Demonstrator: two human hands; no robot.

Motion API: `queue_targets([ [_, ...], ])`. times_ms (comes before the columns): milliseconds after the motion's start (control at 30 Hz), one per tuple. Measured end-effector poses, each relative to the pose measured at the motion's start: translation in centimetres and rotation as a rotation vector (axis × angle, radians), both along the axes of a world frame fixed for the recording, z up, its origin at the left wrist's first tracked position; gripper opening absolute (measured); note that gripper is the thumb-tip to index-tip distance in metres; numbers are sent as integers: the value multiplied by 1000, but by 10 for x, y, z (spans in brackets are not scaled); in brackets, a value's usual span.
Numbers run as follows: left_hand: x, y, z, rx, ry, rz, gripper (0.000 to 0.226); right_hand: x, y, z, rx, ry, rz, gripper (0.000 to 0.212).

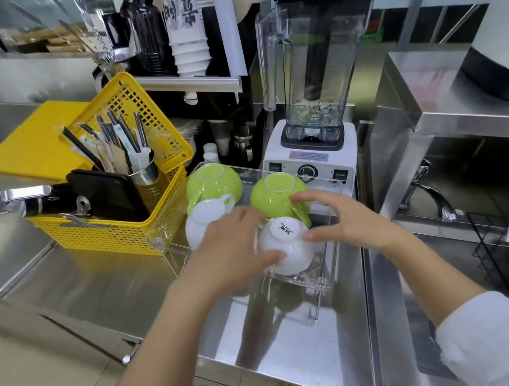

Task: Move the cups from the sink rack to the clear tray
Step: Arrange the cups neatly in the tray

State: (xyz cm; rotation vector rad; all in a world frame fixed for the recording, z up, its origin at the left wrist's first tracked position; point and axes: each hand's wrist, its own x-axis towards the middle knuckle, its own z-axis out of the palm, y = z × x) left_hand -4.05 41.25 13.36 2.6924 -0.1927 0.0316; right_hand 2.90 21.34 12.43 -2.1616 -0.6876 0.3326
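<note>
A clear tray [328, 274] sits on the steel counter with cups upside down in it. Two green cups stand at its back, one on the left [213, 182] and one on the right [276, 195]. A white cup [206, 219] lies at the left, partly behind my left hand. Another white cup [286, 245] sits upside down at the front. My left hand [237, 250] wraps its left side, thumb under the rim. My right hand [339, 219] touches the cup's right side with the thumb, fingers spread over the right green cup. The black wire sink rack [498, 250] stands at the right edge.
A yellow basket [120, 230] with utensils and a steel holder stands left of the tray, a yellow board [34, 142] behind it. A blender [315, 93] stands right behind the tray. A tap [430, 188] and sink are at the right under a steel shelf.
</note>
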Motion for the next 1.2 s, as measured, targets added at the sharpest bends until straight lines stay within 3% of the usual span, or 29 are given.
queue_targets([
  [67,3,12,15,-130,-89,66,48,3,-3,-1,67,-42,-119,49],
  [167,12,25,32,-283,-220,125,33,7,1,-4,92,-82,-318,46],
  [300,32,29,41,-329,-228,89,28,7,8,-2,105,-84,-431,41],
  [433,52,20,36,-248,-196,10,25,6,4,-6,5,-105,-442,43],
  [833,76,11,28,-82,-129,-71,38,16,7,-20,-6,-89,-387,48],
  [967,85,17,26,-28,-63,-181,48,17,13,-16,-94,-160,-401,62],
  [1200,106,27,25,62,54,-350,62,22,17,-15,-168,-110,-400,70],
])
